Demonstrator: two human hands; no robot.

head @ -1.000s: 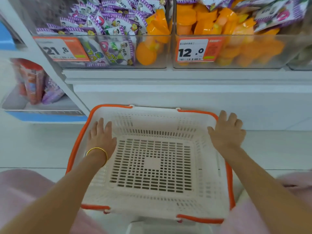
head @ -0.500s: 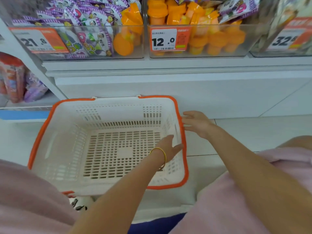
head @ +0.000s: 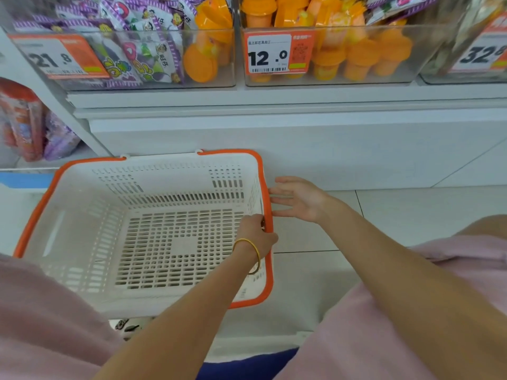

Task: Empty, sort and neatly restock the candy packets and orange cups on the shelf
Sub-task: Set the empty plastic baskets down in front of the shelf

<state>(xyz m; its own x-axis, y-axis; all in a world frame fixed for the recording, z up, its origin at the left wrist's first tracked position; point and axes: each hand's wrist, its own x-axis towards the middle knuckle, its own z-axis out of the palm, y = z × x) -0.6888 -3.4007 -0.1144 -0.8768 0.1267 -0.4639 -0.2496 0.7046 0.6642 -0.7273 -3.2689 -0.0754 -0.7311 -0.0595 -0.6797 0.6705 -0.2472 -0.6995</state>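
Note:
A white slotted basket with an orange rim [head: 38,204] sits on the floor below the shelf, with nothing in it. My left hand [head: 256,234], a gold bangle on its wrist, grips the basket's right rim. My right hand [head: 297,197] is just outside that rim, fingers straight and touching the edge. Above, a clear bin holds purple candy packets [head: 142,48] with a few orange cups [head: 201,60] mixed in. The bin to its right holds orange cups [head: 359,57] with purple packets [head: 397,4] on top.
Price tags reading 21.8 [head: 55,57], 12.0 [head: 270,54] and 32 [head: 482,53] hang on the bin fronts. Red and purple packets [head: 30,124] stand on a lower shelf at left. White floor tiles [head: 411,209] lie to the right. My pink-clothed knees frame the bottom.
The basket has shifted left in view. My left hand crossed from the left side to the right rim and took hold of it. My right hand moved off the rim to its outer side.

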